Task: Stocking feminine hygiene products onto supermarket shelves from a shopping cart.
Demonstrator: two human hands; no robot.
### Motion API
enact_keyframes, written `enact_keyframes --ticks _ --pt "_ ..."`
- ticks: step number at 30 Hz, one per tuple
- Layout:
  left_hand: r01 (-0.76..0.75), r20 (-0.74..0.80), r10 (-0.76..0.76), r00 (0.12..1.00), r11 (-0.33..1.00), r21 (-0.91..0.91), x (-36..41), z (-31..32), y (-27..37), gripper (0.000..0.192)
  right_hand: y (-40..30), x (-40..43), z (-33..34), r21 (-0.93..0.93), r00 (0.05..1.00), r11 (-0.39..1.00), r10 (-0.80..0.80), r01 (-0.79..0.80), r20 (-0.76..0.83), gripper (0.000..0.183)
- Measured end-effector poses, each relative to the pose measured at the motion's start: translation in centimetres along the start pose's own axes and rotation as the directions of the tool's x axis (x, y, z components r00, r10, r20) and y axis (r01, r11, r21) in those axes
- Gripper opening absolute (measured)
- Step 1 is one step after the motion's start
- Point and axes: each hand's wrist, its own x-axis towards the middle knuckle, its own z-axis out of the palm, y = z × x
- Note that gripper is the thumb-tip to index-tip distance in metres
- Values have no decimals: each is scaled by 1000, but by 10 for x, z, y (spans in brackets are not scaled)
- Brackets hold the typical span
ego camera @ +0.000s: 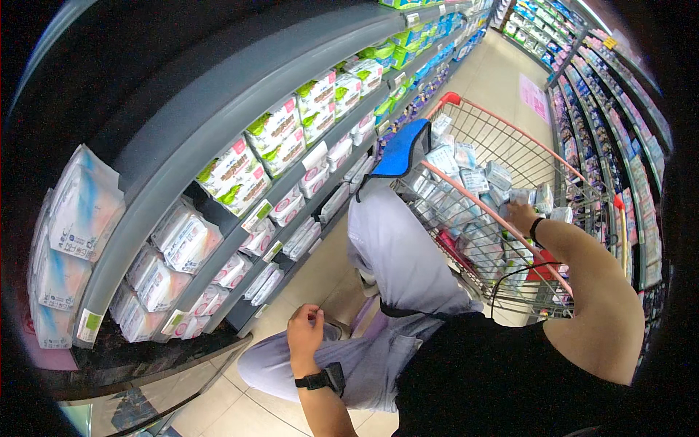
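Note:
My right hand [521, 216] reaches over the side of a wire shopping cart [519, 128] and is down among plastic-wrapped packs [474, 180]. Its fingertips are partly hidden beside a small pack [522, 195], so a grip on it cannot be made out. Over my bent leg in front of the lower shelves is my left hand [306, 333], its fingers loosely curled and a small gap showing by the thumb. Nothing is seen in it. A black band circles each wrist.
On the left, grey shelves [240, 104] hold green-and-white packs [276, 128] and white packs [185, 235]. A blue cloth flap [401, 150] hangs at the cart's near corner. Stocked shelves [592, 109] line the right side. Tiled floor [475, 71] runs between them.

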Motion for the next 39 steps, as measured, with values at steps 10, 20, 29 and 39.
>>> enact_keyframes --ticks 10,20,29,39 --pt "-32 175 16 984 996 88 16 9 9 19 71 -56 -124 826 938 -466 283 318 -202 56" --pt "47 178 -70 981 990 130 -5 10 -20 18 -32 -54 -363 54 341 -887 -231 -458 -911 63" --pt "17 78 -15 997 1000 -24 -2 -17 86 27 -136 -34 -420 324 159 -610 -604 -723 -781 56" --pt "-3 -70 -62 996 724 -690 21 25 154 93 -152 -80 -421 101 -32 -330 -373 939 -927 72"
